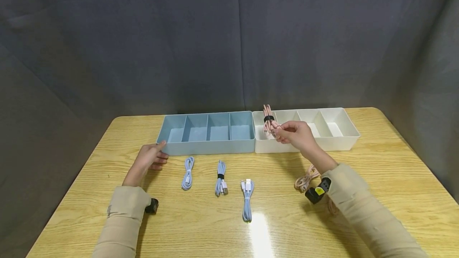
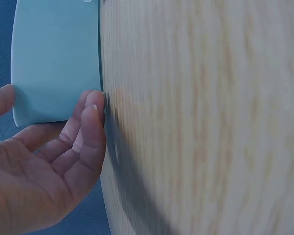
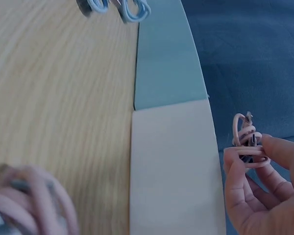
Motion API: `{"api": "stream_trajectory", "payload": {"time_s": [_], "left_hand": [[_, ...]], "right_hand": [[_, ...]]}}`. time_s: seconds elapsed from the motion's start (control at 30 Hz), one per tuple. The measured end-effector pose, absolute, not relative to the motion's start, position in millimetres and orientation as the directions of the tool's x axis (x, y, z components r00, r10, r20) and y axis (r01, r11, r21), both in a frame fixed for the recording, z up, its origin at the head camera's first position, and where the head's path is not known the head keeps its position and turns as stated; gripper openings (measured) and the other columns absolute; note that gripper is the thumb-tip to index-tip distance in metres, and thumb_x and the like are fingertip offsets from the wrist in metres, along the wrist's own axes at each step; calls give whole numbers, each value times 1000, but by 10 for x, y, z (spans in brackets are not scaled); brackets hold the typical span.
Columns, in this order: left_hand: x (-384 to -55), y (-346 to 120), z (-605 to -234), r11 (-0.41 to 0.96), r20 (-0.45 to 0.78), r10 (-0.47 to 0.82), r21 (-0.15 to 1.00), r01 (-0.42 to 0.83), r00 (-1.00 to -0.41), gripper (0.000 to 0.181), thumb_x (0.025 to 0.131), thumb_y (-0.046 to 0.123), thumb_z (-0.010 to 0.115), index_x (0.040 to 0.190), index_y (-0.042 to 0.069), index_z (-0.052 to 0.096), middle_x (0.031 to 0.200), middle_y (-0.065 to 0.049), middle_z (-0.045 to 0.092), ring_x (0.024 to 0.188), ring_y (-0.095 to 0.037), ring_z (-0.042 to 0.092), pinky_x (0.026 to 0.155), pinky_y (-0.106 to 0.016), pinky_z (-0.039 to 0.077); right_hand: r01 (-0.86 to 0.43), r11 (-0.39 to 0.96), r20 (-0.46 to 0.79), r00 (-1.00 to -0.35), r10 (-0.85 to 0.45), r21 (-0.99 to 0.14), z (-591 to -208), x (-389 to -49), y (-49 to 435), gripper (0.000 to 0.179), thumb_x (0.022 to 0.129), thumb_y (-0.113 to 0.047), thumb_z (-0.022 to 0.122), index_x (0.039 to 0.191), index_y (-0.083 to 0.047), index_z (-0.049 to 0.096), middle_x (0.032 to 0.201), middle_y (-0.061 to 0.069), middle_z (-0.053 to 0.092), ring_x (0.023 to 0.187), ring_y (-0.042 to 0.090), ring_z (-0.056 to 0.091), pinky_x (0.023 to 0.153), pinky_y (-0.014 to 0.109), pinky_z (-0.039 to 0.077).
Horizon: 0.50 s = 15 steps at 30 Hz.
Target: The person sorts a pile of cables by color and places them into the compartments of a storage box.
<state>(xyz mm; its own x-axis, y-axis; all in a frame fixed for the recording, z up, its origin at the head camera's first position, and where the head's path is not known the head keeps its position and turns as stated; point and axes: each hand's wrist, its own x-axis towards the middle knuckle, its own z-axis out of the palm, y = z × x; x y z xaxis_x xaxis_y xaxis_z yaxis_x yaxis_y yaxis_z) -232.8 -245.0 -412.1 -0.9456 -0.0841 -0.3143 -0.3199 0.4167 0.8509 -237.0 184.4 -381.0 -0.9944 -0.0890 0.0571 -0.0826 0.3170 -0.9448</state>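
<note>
My right hand (image 1: pixel 297 132) pinches a coiled pink charging cable (image 1: pixel 267 112), bound with a black strap, between thumb and fingertips. The cable hangs over the leftmost compartment of the white divided box (image 1: pixel 330 144). In the right wrist view, its pink loops (image 3: pixel 245 151) show above the fingers, beyond the box's front wall. My left hand (image 1: pixel 148 157) is at the left front corner of the blue divided box (image 1: pixel 209 147). Its thumb touches the rim there, and its fingers bend loosely beside the end wall, as the left wrist view shows.
Three coiled blue cables lie before the boxes: a left one (image 1: pixel 187 173), a middle one with a black strap (image 1: pixel 220 178), and a right one (image 1: pixel 247 200). A pink cable (image 1: pixel 304 180) lies beneath the right wrist; another (image 1: pixel 332 207) is mostly hidden by the sleeve. A dark curtain (image 1: pixel 179 51) hangs behind.
</note>
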Motion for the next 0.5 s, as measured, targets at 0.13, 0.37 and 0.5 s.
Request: {"api": "stream_trajectory", "payload": {"time_s": [0.13,0.37,0.5], "left_hand": [[-2344,-2465,-4140,414,-324,-86,849,-329,-942,59,96,41,38,126,-10,41,80,-7,60,64,-10,59,59,-30,52],[-2334,-2466,-4133,417,-317,-77,851,-319,-945,60,96,41,38,127,-11,41,82,-8,61,66,-12,60,60,-31,52],[-2347,-2461,-4147,418,-318,-81,850,-322,-945,60,96,41,37,127,-11,41,82,-9,61,66,-12,59,60,-31,52]], "right_hand": [[-82,383,50,-994,-93,-920,-3799,-2433,1863,19,87,-7,61,94,11,61,77,12,65,63,12,61,59,22,52],[-60,419,24,-996,-92,-906,-3775,-2493,1852,20,86,-8,62,93,10,62,73,10,64,61,12,60,58,23,52],[-54,434,8,-994,-107,-899,-3771,-2504,1866,23,87,-8,62,100,10,62,82,17,66,67,15,63,60,24,52]]}}
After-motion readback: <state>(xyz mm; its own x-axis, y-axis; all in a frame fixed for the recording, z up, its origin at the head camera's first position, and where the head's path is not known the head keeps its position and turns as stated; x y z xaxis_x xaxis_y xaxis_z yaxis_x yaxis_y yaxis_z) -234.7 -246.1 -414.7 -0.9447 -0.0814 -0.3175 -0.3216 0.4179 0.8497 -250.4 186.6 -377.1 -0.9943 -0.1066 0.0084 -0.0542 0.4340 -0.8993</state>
